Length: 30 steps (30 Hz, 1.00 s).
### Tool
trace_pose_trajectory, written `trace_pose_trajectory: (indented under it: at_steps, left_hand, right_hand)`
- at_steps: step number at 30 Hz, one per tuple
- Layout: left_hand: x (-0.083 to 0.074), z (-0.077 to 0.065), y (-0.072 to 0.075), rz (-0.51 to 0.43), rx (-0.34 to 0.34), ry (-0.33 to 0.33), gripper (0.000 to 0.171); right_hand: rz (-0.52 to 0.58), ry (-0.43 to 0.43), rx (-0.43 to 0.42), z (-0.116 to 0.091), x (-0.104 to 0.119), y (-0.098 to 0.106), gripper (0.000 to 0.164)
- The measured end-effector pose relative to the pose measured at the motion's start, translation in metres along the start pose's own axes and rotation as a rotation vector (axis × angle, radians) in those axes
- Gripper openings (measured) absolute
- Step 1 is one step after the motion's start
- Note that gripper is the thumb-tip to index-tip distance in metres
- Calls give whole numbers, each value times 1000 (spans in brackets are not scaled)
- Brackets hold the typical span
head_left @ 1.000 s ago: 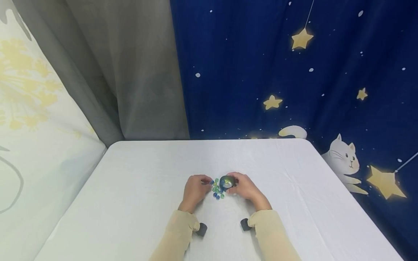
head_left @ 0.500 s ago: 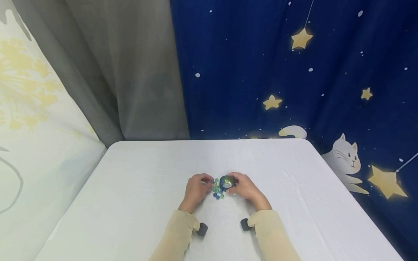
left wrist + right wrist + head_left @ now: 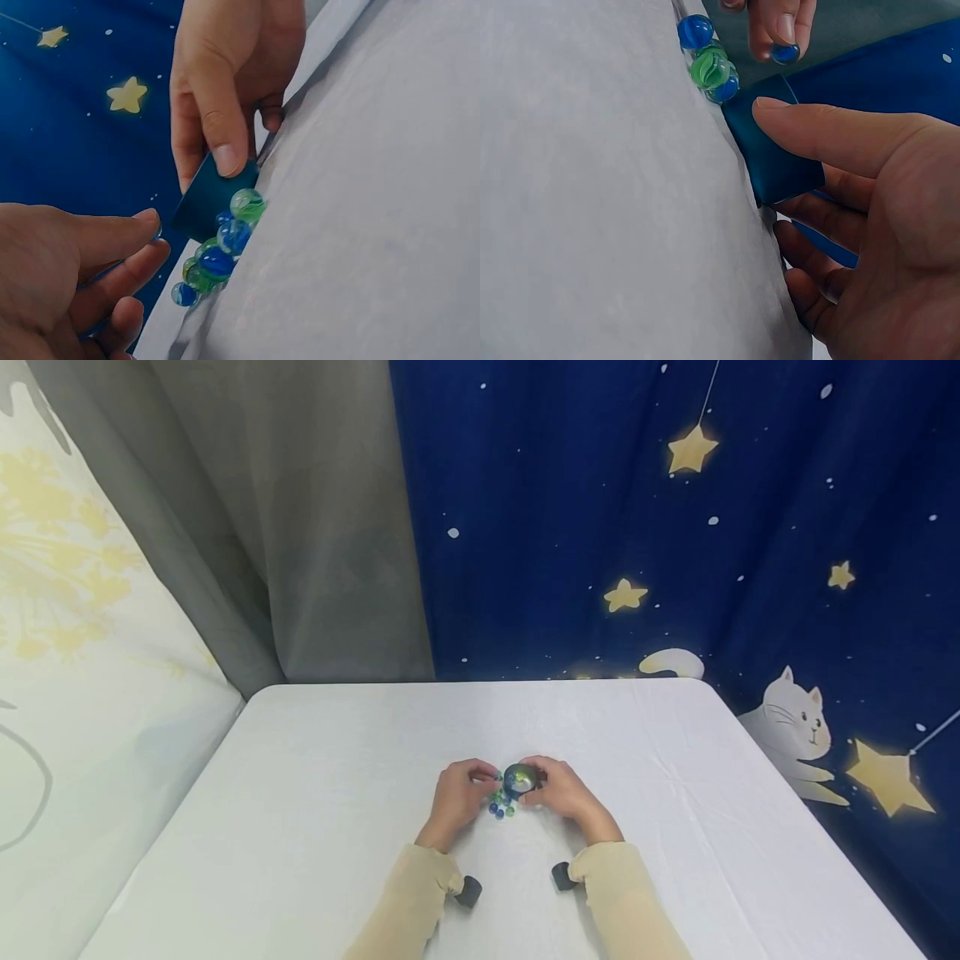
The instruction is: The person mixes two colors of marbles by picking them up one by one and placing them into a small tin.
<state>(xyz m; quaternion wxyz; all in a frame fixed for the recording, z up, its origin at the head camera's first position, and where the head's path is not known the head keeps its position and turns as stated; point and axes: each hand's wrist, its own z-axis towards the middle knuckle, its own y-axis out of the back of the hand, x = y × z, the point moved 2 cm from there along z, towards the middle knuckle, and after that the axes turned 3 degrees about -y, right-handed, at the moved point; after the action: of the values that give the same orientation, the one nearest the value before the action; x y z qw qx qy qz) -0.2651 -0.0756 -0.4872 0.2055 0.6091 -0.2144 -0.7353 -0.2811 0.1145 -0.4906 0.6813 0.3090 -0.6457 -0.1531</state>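
Note:
Between thumb and fingertip, my left hand (image 3: 459,795) pinches a blue glass marble (image 3: 785,53), held off the table just left of a small round cup. The cup (image 3: 772,154) has teal-blue metallic sides, and its shiny inside shows in the head view. My right hand (image 3: 566,792) grips the cup from the right, thumb on the near side and fingers behind. It stands upright on the table. Against its left side lies a cluster of several blue and green marbles (image 3: 216,262), partly covered by my left hand in the head view.
A white cloth (image 3: 337,752) covers the table under both hands. Behind it hang a grey curtain (image 3: 337,527) and a dark blue curtain (image 3: 540,527) with stars and a cat. Black wrist cameras (image 3: 469,892) sit at both sleeves.
My left hand has moved slightly right, from the left edge of the marbles toward the cup, with a marble now between its fingertips. The right hand and cup have stayed put.

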Motion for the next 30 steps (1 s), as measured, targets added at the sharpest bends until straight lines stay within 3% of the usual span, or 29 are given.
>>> trace_pose_trajectory:
  at_steps: [7, 30]
  left_hand:
    - [-3, -2, -6, -1, -10, -43, 11]
    - [-4, -5, -16, -6, -63, -75, 12]
  right_hand:
    - [8, 8, -4, 0, 0, 0, 52]
    - [-8, -4, 2, 1, 2, 1, 52]
